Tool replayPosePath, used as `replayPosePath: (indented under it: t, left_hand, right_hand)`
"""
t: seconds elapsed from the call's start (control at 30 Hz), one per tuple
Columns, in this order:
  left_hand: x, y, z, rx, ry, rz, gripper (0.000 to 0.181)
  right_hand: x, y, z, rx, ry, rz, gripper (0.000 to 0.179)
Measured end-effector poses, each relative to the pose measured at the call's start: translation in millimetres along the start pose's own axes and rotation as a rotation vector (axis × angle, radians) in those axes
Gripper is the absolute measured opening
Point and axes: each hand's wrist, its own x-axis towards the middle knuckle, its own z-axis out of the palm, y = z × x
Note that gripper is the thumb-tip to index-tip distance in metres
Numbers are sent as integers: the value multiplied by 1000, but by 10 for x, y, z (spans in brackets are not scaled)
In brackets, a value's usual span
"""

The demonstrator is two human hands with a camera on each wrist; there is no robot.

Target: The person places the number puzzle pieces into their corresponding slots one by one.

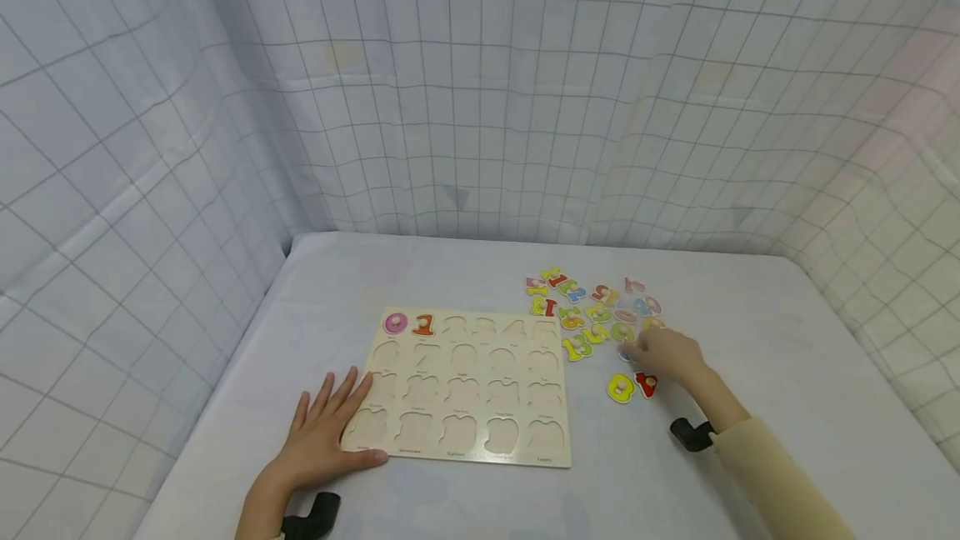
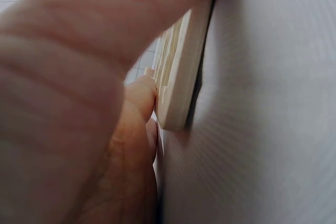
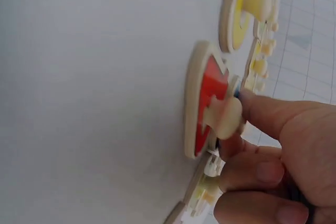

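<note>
A wooden number puzzle board (image 1: 566,390) lies on the table, a pink 0 (image 1: 395,323) and an orange 1 (image 1: 423,324) in its top left recesses. My left hand (image 1: 322,432) spreads its fingers over the board's left edge, thumb along the near corner. In the left wrist view, thumb and fingers flank the board's corner (image 2: 178,98). To the right, my right hand (image 1: 667,354) has thumb and fingers curled at a blue number piece (image 1: 624,354), mostly hidden by the fingertips. A red 4 (image 3: 212,87) with a wooden knob stands just in front of those fingers.
Several knobbed number pieces lie loosely grouped behind and left of my right hand, among them a yellow-green 15 (image 1: 577,347). A yellow rounded piece (image 1: 620,388) sits beside the red 4. Gridded white cloth (image 1: 480,107) hangs around the table's back and sides.
</note>
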Motion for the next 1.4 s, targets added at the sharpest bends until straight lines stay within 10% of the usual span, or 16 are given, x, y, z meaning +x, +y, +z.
replayPosePath:
  t: [0.47,1.07,1.4]
  left_hand:
    - [-34,27,-28,-13,5,-4,106]
    - [-23,19,-1,-15,6,7,106]
    - [3,10,-21,-3,23,9,106]
  right_hand:
    - [-70,-250,-18,-6,133,-43,33]
    - [681,-1464,171,26,94,-438,25]
    - [924,-2085,336,-16,44,-523,24]
